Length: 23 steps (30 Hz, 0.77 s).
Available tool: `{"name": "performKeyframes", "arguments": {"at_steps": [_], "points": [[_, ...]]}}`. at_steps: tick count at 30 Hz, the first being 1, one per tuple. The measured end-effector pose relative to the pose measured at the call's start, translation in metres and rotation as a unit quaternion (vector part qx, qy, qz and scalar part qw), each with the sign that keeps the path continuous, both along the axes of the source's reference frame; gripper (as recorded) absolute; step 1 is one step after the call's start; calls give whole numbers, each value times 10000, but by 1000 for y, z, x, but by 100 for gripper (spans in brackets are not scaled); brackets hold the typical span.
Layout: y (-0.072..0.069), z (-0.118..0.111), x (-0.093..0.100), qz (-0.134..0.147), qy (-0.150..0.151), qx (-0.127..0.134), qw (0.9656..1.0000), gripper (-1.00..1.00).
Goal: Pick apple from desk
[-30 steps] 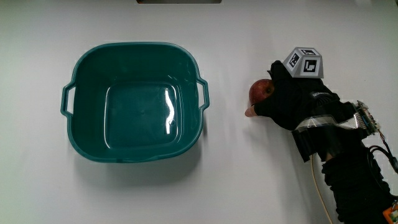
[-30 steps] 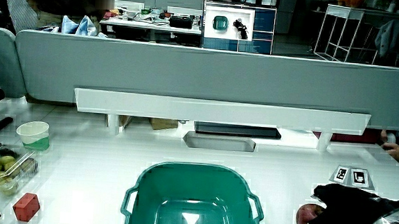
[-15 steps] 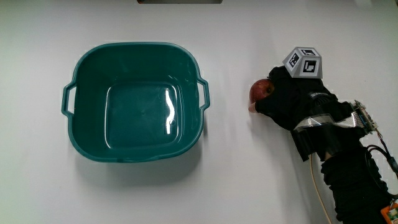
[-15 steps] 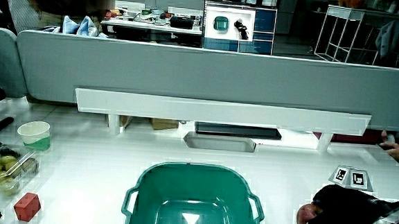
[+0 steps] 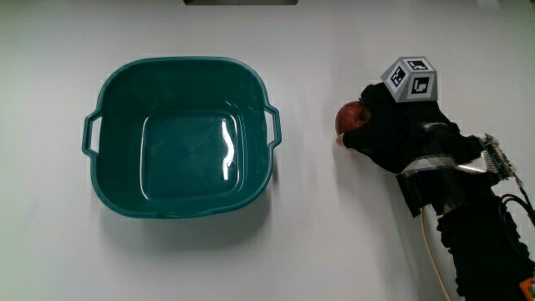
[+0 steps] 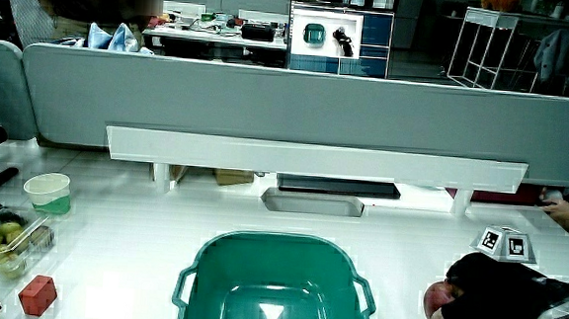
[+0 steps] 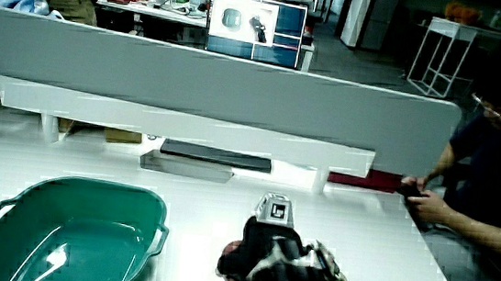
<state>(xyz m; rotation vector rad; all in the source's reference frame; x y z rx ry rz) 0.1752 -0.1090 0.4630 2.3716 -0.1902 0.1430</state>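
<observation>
We found the small, round, dark red apple on the white desk, beside the empty teal plastic basin with two loop handles and apart from it. The black-gloved hand, with the patterned cube on its back, covered the side of the fruit turned away from the basin. Its fingers were curled around the apple, so we took the hold to be closed on it, though how firmly we could not tell. In a side view the apple showed only as a red crescent at the edge of the glove, close to the desk surface; whether it was lifted clear we could not say. In a side view the hand hid nearly all of the fruit.

We judged the apple to be firm and moderately light, easy for one hand, with a smooth waxy skin that could slip against the glove fabric. It would not crush, but it could bruise if squeezed hard or dropped. The best hold, we thought, was around its widest girth, fingers and thumb on facing sides, with the palm over the top to stop it rolling out.
</observation>
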Motion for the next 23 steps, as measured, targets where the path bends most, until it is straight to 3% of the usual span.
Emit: {"name": "performKeyframes", "arguments": {"at_steps": [6, 9, 14, 17, 18, 19, 23], "points": [[-1, -36, -10, -156, -290, 319, 9989, 100], [0, -56, -21, -320, -295, 538, 9976, 100], [3, -86, -41, -547, -560, 865, 9932, 100], [5, -101, -56, -725, -983, 919, 9882, 100], [6, -103, -61, -837, -875, 927, 9883, 100], [3, -91, -61, -586, -1112, 549, 9905, 100], [9, -125, -87, -945, -1022, 1279, 9820, 100]]}}
